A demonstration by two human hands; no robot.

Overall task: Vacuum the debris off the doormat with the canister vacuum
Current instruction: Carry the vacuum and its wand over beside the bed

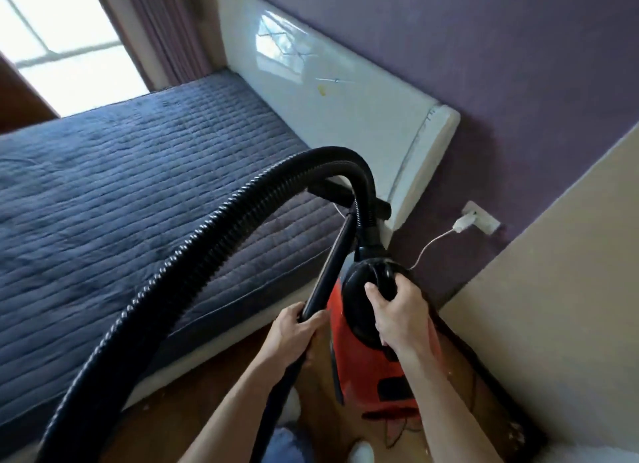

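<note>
A red canister vacuum (373, 365) is seen over a wooden floor (193, 424), between a navy quilted bed (121, 186) and a beige wall (570, 272). Its black handle (377, 276) is grasped by the right hand (397, 314); the black wand (332, 262) is gripped by the left hand (294, 331). Beyond, a white headboard (345, 116) is set against a purple wall (484, 47).

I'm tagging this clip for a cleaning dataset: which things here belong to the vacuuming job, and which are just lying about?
Job: red canister vacuum; black ribbed hose; wand, gripped by the left hand; right hand gripping the canister's top handle. No doormat shows.

Just there: bed with navy quilt; white headboard; wall socket with white plug; curtain.
</note>
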